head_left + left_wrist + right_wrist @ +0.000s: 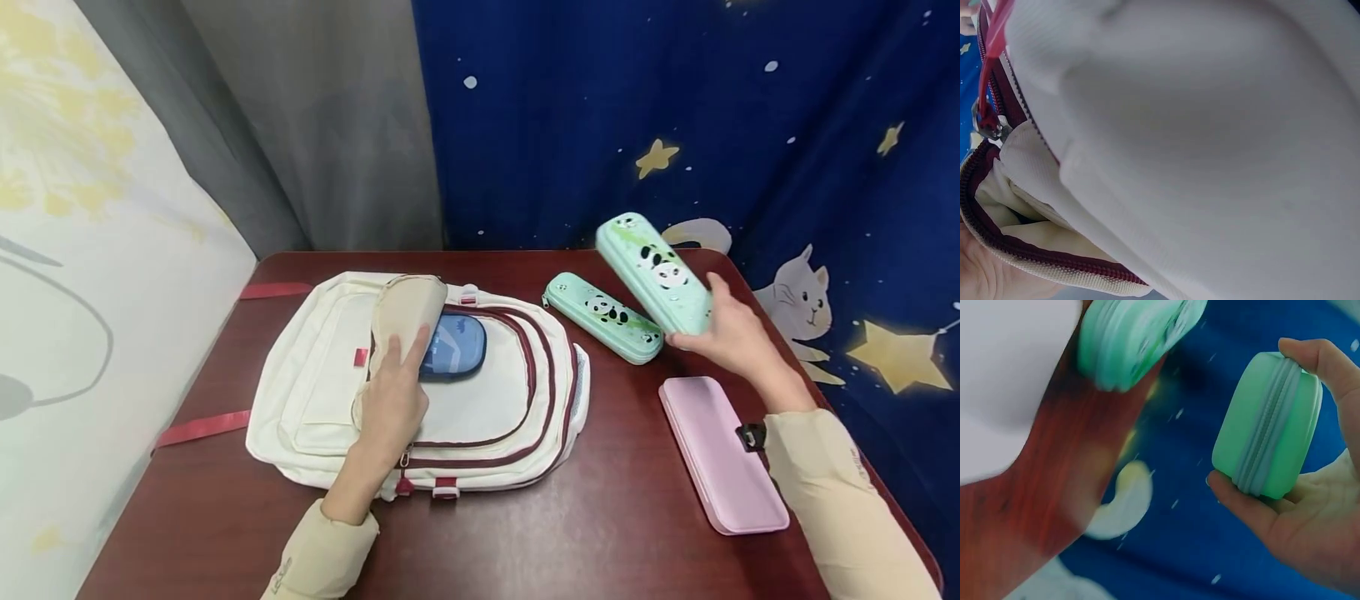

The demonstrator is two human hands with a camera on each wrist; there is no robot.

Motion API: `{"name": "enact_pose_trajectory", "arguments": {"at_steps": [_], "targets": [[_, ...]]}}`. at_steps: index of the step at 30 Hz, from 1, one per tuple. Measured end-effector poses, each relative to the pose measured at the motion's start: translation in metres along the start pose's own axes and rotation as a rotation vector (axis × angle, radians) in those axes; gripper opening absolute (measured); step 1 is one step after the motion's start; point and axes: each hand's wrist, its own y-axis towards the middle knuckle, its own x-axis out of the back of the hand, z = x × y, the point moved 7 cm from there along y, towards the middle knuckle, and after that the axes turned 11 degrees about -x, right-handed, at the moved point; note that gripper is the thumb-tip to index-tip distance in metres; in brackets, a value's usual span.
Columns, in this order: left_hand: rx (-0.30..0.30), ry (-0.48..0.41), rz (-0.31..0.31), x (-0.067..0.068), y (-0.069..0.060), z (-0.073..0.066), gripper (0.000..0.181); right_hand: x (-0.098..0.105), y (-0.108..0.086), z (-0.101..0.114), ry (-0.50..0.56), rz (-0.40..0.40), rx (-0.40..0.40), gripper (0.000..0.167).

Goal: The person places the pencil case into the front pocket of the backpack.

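Observation:
A white backpack (322, 375) lies on the table, its front pocket flap (408, 304) folded back. My left hand (393, 408) holds that flap; in the left wrist view part of the hand (991, 275) shows beside the pocket's dark red zip (1054, 259). A blue case (457, 346) lies partly under the flap. My right hand (731, 333) grips one end of a mint panda case (656, 271) in the air, thumb and fingers on opposite sides of the case (1266, 425) in the right wrist view. Another mint panda case (600, 317) rests right of the backpack.
A pink case (723, 458) with a black clasp lies at the table's right, beside my right sleeve (832, 492). Two red straps (202, 427) stretch left from the backpack. Grey and blue curtains (525, 125) hang behind the table (600, 517).

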Motion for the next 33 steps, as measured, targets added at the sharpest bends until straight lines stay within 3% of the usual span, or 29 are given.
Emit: {"name": "enact_pose_trajectory", "arguments": {"at_steps": [8, 14, 20, 33], "targets": [[-0.003, -0.006, -0.008, 0.002, 0.001, -0.001, 0.074, -0.029, -0.018, 0.054, -0.005, 0.067, 0.197, 0.113], [0.028, -0.009, 0.030, -0.001, 0.001, 0.001, 0.073, -0.053, -0.029, 0.070, -0.004, 0.112, 0.271, 0.114], [0.026, -0.005, 0.029, -0.002, 0.001, 0.002, 0.073, -0.073, -0.040, 0.086, -0.019, 0.144, 0.365, 0.113], [0.028, -0.003, 0.029, -0.002, 0.001, 0.002, 0.073, -0.085, -0.048, 0.092, -0.021, 0.166, 0.398, 0.117]]}}
